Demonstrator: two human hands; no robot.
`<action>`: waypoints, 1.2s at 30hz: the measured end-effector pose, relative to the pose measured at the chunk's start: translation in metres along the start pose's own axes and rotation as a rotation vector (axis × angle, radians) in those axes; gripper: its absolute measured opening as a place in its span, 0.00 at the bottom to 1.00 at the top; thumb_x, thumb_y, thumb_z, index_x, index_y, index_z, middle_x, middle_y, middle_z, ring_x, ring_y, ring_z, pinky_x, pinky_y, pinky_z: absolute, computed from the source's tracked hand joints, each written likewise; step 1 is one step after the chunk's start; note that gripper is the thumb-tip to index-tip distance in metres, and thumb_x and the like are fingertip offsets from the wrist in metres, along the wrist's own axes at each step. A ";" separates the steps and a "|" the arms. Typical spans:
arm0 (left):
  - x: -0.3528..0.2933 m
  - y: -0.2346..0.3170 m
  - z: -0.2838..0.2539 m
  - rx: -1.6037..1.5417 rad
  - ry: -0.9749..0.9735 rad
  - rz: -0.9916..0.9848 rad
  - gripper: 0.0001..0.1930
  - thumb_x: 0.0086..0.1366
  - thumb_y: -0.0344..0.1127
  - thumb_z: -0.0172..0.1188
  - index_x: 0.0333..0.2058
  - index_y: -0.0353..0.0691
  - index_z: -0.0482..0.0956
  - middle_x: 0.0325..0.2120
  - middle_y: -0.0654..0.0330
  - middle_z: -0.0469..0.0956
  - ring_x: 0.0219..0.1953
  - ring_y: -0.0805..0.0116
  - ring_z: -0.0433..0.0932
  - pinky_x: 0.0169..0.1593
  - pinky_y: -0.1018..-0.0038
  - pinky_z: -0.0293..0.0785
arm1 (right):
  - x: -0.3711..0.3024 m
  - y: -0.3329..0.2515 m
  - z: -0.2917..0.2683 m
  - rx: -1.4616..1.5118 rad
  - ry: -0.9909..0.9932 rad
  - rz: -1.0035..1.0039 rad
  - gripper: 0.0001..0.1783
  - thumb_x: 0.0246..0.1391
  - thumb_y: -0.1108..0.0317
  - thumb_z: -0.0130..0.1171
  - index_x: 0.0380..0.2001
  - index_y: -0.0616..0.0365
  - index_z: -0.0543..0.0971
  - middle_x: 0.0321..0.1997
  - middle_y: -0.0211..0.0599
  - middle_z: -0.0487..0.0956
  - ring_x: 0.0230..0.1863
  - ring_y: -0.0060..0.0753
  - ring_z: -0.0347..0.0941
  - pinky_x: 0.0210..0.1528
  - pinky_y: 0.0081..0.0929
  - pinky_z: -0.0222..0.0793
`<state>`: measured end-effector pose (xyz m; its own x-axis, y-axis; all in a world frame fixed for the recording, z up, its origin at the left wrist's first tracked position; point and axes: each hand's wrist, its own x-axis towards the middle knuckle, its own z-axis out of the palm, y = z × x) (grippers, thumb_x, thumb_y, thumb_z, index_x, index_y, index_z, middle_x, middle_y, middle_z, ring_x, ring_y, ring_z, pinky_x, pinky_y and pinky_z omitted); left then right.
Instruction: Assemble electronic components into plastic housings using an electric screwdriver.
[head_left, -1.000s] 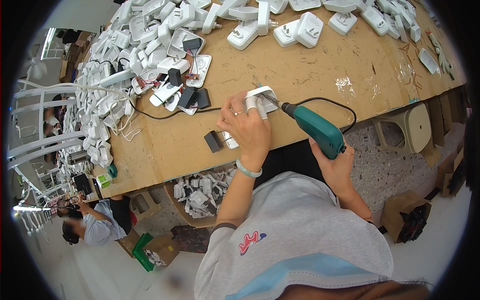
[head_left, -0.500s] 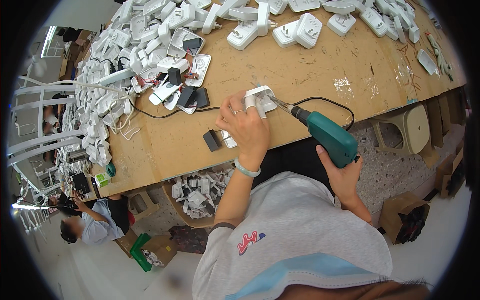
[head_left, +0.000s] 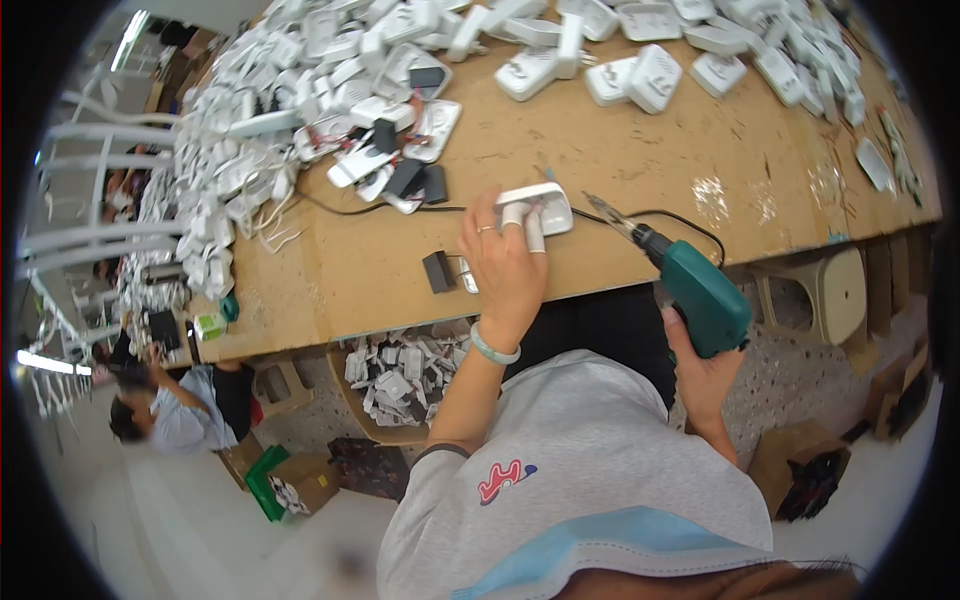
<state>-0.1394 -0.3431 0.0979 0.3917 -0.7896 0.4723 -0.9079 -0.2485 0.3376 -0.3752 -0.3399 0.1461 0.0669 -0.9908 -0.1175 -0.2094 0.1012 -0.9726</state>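
Head view, bench inventory as we see it. Item one: our left hand (head_left: 508, 262), fingers spread and pressing down on a white, flat, rounded plastic housing (head_left: 538, 205) that lies on the worn wooden workbench (head_left: 640, 250) near its front edge; the grip is a flat hold-down, not a pinch. Item two: our right hand (head_left: 705, 375), closed around the handle of a teal pistol-shaped electric screwdriver (head_left: 698, 295), whose bit points toward 10 o'clock and stands just clear of the housing, at its 3 o'clock side. Item three: a black cable (head_left: 680, 216) looping from the tool across the bench. Item four: a small black block-shaped part (head_left: 438, 271) at 9 o'clock of the left hand. Item five: a heap of similar white plastic housings (head_left: 330, 90) from 10 to 1 o'clock.

We judge the step to be fastening on the held housing, with the driver off the work. The next move calls for steering the bit squarely onto a screw point while the left hand keeps the piece from shifting.
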 end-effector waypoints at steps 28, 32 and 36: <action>-0.441 -0.397 0.006 -0.408 0.321 -1.710 0.07 0.57 0.29 0.62 0.28 0.28 0.81 0.33 0.37 0.83 0.38 0.41 0.83 0.43 0.55 0.80 | 0.001 -0.018 0.020 -0.089 0.031 -0.149 0.10 0.56 0.69 0.70 0.35 0.64 0.80 0.26 0.27 0.78 0.23 0.16 0.69 0.26 0.18 0.63; -0.322 -0.332 0.003 0.489 0.264 -1.321 0.17 0.58 0.29 0.63 0.44 0.24 0.79 0.41 0.35 0.78 0.45 0.38 0.78 0.50 0.49 0.73 | 0.004 -0.011 0.009 -0.100 0.109 -0.108 0.09 0.56 0.70 0.70 0.35 0.64 0.80 0.26 0.27 0.78 0.22 0.16 0.69 0.25 0.18 0.62; -0.081 -0.221 -0.097 0.015 0.966 -0.561 0.19 0.71 0.31 0.55 0.57 0.26 0.71 0.54 0.42 0.73 0.54 0.50 0.74 0.56 0.60 0.73 | 0.020 -0.014 0.007 -0.043 0.177 -0.126 0.09 0.56 0.71 0.69 0.36 0.64 0.81 0.27 0.26 0.78 0.25 0.16 0.70 0.27 0.18 0.63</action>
<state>0.0437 -0.1702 0.0639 0.6920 0.2022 0.6930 -0.5656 -0.4447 0.6945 -0.3643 -0.3603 0.1559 -0.0766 -0.9960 0.0457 -0.2518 -0.0250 -0.9675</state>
